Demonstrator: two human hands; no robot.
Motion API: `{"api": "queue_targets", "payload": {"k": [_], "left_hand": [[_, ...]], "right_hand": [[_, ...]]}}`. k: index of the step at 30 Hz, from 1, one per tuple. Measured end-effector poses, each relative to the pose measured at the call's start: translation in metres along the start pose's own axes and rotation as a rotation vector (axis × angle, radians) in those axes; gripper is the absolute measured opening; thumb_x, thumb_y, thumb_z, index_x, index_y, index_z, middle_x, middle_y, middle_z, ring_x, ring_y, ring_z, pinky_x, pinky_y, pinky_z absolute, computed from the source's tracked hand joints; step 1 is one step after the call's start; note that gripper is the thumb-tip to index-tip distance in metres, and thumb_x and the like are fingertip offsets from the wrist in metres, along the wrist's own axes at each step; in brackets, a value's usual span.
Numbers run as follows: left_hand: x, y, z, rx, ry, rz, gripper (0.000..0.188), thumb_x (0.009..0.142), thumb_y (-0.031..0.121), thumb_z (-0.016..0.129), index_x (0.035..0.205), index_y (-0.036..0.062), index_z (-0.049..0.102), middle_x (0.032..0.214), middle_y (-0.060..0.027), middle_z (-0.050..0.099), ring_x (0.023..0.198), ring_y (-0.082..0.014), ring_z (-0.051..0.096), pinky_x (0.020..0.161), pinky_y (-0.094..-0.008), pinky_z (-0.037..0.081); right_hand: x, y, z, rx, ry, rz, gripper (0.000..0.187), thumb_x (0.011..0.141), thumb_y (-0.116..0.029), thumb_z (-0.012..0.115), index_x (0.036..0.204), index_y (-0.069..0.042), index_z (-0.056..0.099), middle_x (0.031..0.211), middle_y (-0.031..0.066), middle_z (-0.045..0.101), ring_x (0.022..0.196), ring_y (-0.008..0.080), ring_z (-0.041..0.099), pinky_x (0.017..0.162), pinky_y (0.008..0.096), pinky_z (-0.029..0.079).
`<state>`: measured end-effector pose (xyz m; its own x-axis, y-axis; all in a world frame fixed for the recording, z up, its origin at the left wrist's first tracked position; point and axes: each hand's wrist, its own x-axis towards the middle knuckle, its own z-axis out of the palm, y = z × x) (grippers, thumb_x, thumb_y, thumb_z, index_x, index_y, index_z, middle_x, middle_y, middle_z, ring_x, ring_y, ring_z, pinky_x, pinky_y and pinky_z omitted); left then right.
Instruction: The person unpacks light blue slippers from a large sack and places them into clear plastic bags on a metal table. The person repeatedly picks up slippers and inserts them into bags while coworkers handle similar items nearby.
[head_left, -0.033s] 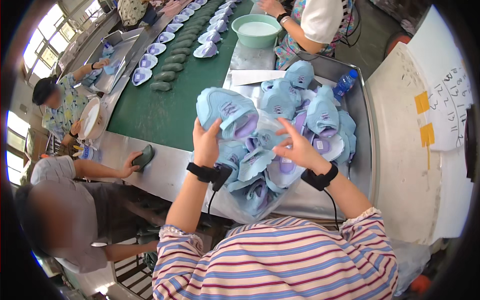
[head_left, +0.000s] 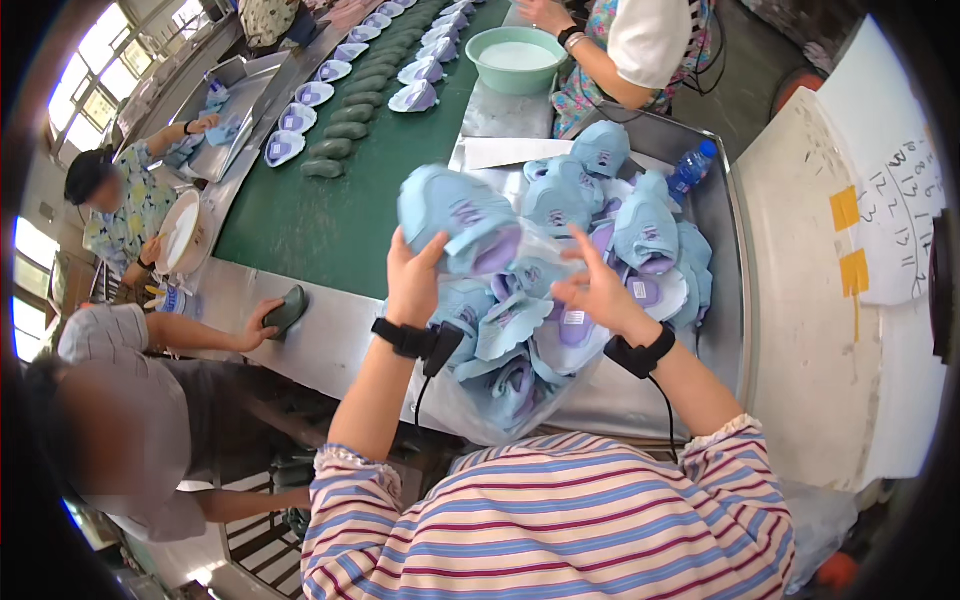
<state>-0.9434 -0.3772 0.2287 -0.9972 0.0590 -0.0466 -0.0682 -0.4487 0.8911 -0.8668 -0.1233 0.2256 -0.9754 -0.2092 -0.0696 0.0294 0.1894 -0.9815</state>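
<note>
A light blue shoe upper [head_left: 458,220] with purple lining is gripped in my left hand [head_left: 413,283], thumb on its near side. It is held above the pile and slightly blurred. My right hand [head_left: 605,290] is to the right with its fingers spread, holding nothing, over other blue shoe uppers [head_left: 645,220]. More of them, some with purple insides showing, lie heaped below and between my hands, partly on a clear plastic bag [head_left: 490,428].
A metal tray [head_left: 735,290] holds the pile, with a blue bottle [head_left: 692,168] in its corner. Rows of uppers and dark green shoe lasts [head_left: 347,131] stand on a green belt [head_left: 310,225]. A green basin [head_left: 515,60] is beyond. At left, a co-worker's hand [head_left: 262,325] touches a last.
The upper in my left hand has shifted slightly to the right and up, tilting a little. The fingers of my right hand have moved slightly, still spread.
</note>
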Motion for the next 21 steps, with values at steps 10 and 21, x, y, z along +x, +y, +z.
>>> {"api": "queue_targets", "payload": {"k": [10, 21], "left_hand": [[-0.065, -0.056, -0.005, 1.169, -0.876, 0.256, 0.098, 0.07, 0.038, 0.078, 0.139, -0.0067, 0.024, 0.134, -0.0305, 0.039, 0.124, -0.0426, 0.041, 0.103, -0.0416, 0.038], [-0.039, -0.026, -0.041, -0.01, -0.245, 0.252, 0.01, 0.073, 0.001, 0.065, 0.066, 0.0041, 0.059, 0.128, -0.0157, 0.049, 0.111, -0.0293, 0.056, 0.092, -0.0415, 0.049]], "right_hand": [[-0.01, 0.054, -0.132, -0.036, 0.798, 0.045, 0.043, 0.08, -0.016, 0.067, 0.12, -0.01, 0.054, 0.106, 0.0064, 0.055, 0.092, 0.0201, 0.054, 0.067, 0.0322, 0.045], [-0.069, 0.092, 0.002, -1.327, -0.359, -0.357, 0.055, 0.068, -0.028, 0.076, 0.119, -0.018, 0.058, 0.131, 0.0115, 0.05, 0.129, 0.03, 0.039, 0.104, 0.0516, 0.028]]}}
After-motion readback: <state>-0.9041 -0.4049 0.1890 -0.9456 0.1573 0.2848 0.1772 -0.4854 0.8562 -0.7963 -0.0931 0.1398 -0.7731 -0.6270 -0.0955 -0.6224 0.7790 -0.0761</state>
